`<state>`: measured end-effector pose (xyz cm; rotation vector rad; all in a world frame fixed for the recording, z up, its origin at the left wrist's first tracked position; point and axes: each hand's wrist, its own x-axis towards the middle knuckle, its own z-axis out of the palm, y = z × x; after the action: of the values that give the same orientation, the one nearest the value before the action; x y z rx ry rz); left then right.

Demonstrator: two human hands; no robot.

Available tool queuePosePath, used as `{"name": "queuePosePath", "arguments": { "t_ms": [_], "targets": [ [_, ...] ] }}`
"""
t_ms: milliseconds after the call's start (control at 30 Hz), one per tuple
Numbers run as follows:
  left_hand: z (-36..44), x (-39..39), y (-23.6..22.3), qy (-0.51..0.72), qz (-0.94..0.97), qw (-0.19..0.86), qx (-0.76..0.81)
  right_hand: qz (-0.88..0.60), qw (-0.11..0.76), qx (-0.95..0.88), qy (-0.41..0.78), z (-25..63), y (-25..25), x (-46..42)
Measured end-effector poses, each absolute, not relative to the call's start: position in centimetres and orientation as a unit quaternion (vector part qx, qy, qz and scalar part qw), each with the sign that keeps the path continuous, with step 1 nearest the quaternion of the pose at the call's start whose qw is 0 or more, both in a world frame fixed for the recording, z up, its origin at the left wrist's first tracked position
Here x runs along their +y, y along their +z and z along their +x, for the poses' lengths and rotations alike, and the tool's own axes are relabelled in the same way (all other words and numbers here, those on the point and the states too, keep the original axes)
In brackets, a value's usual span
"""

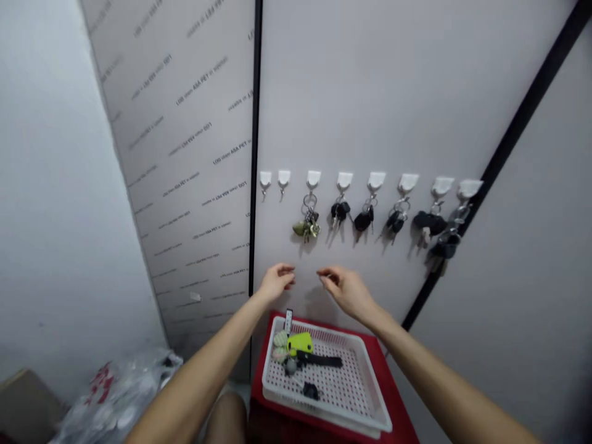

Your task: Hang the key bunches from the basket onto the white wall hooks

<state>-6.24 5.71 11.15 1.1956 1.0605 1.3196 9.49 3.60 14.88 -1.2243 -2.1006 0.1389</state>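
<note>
Status: we count 8 white hooks (pixel 345 179) in a row on the pale panel (pixel 351 92). 6 carry key bunches (pixel 340 211); the 2 leftmost carry only small metal clips (pixel 282 192). In the white basket (pixel 324 409) lie a yellow-green case (pixel 300 343), a black strap (pixel 324 360), a grey ball (pixel 291 366) and a black piece (pixel 311 390). By our reading, hanging is partly done: 6 of 8 hooks loaded.

Hands: left hand (pixel 285 277) loosely curled, fingers parted, nothing seen in it. Right hand (pixel 320 276) narrow at the fingertips; we cannot tell whether something small is pinched. They are apart, above the basket and below the bunches.

Surface: basket sits on a red-covered bench (pixel 395 401) against the panel.

Room: printed sheeting (pixel 198 154) left of a black strip (pixel 256 123); clear plastic bags (pixel 120 394) low at left.
</note>
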Motion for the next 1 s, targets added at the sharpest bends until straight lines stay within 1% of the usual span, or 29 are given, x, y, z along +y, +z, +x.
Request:
{"name": "queuePosePath", "arguments": {
  "t_ms": [100, 167, 233, 400, 500, 600, 700, 767, 833, 900, 1000],
  "targets": [
    [-5.2, 3.9, 6.3, 0.491, 0.53, 0.507, 0.47, -0.503, 0.253, -0.814, 0.143, 10.8, 8.0, 2.6],
    [-4.5, 2.8, 3.6, 0.449, 0.579, 0.482, 0.481, -0.524, 0.199, -0.812, 0.16, 11.4, 4.5, 1.8],
    [-4.2, 1.9, 1.7, 0.406, 0.637, 0.436, 0.489, -0.536, 0.17, -0.811, 0.16, 11.8, 2.1, 1.1],
    [-4.3, 1.0, -0.4, 0.323, 0.76, 0.281, 0.489, -0.536, 0.139, -0.825, 0.117, 11.9, -0.1, 0.5],
    [-4.4, 0.8, -0.5, 0.291, 0.805, 0.226, 0.465, -0.536, 0.113, -0.831, 0.097, 12.0, -0.4, 0.6],
    [-4.2, 0.6, -0.3, 0.25, 0.838, 0.181, 0.451, -0.545, 0.105, -0.826, 0.097, 12.1, -0.6, 0.7],
    [-3.9, 0.4, 0.1, 0.193, 0.854, 0.15, 0.459, -0.538, 0.125, -0.823, 0.131, 12.2, -0.2, 0.9],
    [-3.7, 0.4, 0.2, 0.165, 0.858, 0.138, 0.466, -0.527, 0.16, -0.817, 0.168, 12.2, 0.4, 1.2],
    [-3.7, 0.4, 0.3, 0.171, 0.858, 0.143, 0.463, -0.524, 0.204, -0.795, 0.229, 12.2, 1.4, 1.4],
    [-3.9, 0.6, 0.3, 0.211, 0.843, 0.181, 0.459, -0.52, 0.252, -0.751, 0.321, 12.2, 2.5, 1.5],
    [-4.2, 0.8, 0.4, 0.302, 0.784, 0.289, 0.459, -0.474, 0.327, -0.659, 0.484, 12.2, 4.1, 1.6]
  ]
}}
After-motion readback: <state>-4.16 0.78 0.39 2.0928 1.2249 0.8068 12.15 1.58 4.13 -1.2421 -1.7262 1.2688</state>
